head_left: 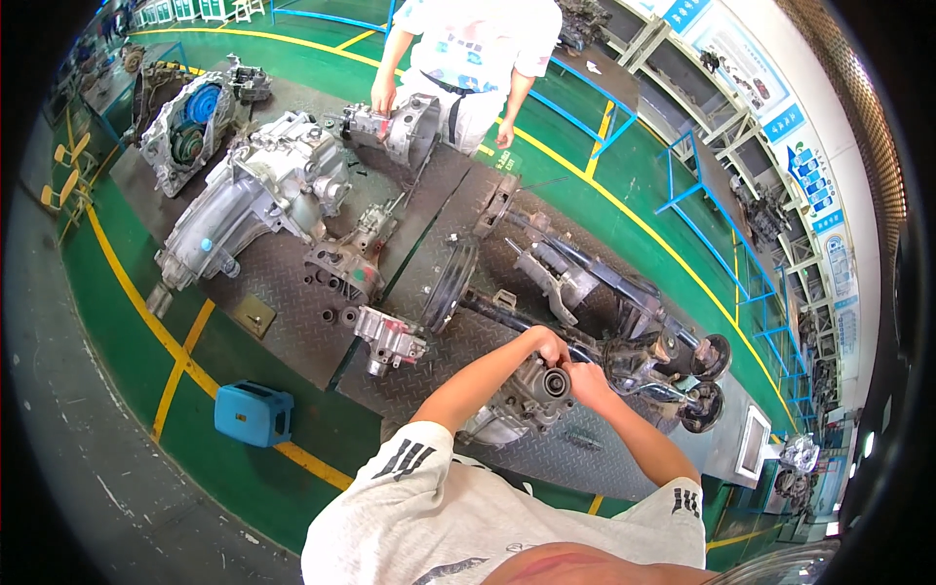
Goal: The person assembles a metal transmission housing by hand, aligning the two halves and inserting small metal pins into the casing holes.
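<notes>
In front of me on the steel-topped bench sits a grey metal gearbox, with a round bearing seat on its upper face. My left hand is at the far edge of this gearbox, its fingers curled. Close by, my right hand rests beside the bearing seat with its fingers pressed together. Both hands nearly meet there; anything small between the fingers is hidden. Left of them lies a smaller aluminium housing with red marks. Behind my hands a dark drive axle stretches to the right.
Across the bench a person's hand touches a bell-shaped gearbox housing. A large transmission and a casing with a blue disc occupy the left side. A blue plastic stool stands on the green floor.
</notes>
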`<state>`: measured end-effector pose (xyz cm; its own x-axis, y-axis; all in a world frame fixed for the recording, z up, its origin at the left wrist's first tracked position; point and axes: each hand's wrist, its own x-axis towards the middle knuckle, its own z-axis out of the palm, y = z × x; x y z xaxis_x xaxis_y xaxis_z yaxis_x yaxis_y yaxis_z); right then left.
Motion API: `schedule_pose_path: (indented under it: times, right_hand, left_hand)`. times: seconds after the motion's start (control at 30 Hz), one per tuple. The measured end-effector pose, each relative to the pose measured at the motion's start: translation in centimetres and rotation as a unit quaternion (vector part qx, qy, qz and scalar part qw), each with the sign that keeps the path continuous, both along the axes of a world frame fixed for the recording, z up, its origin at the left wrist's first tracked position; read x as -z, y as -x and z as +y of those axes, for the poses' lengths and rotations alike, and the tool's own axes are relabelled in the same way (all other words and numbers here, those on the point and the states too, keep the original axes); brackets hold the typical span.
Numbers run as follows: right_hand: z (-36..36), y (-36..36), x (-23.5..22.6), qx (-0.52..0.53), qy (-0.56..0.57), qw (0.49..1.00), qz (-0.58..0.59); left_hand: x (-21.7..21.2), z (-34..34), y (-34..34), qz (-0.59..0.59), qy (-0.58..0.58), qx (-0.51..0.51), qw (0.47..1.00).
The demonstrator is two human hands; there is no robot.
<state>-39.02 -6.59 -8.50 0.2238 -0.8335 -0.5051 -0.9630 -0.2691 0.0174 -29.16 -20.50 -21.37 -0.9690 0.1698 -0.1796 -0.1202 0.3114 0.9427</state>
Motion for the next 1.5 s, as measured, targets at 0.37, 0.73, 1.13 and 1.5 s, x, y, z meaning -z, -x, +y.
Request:
schedule_pose_path:
  times: [0.37,0.73,1.13,1.5]
  right_hand:
    - [-1.1,0.8,-0.5,-0.103,0.052,0.993,-0.035]
    - [-1.0,0.2,-1.5,-0.145,0.059,0.972,-0.176]
    - [-1.8,-1.3,-2.6,-0.134,0.045,0.973,-0.182]
    - [0.0,-1.7,-2.0,-0.033,0.098,0.973,-0.205]
  left_hand:
    - [0.5,-0.2,0.3,0.025,0.029,0.010,0.999]
    - [0.1,-0.3,-0.1,-0.012,0.054,-0.009,0.998]
    - [0.5,-0.8,-0.5,-0.023,0.064,-0.007,0.998]
    - [-1.4,0.2,0.6,-0.046,0.123,0.007,0.991]
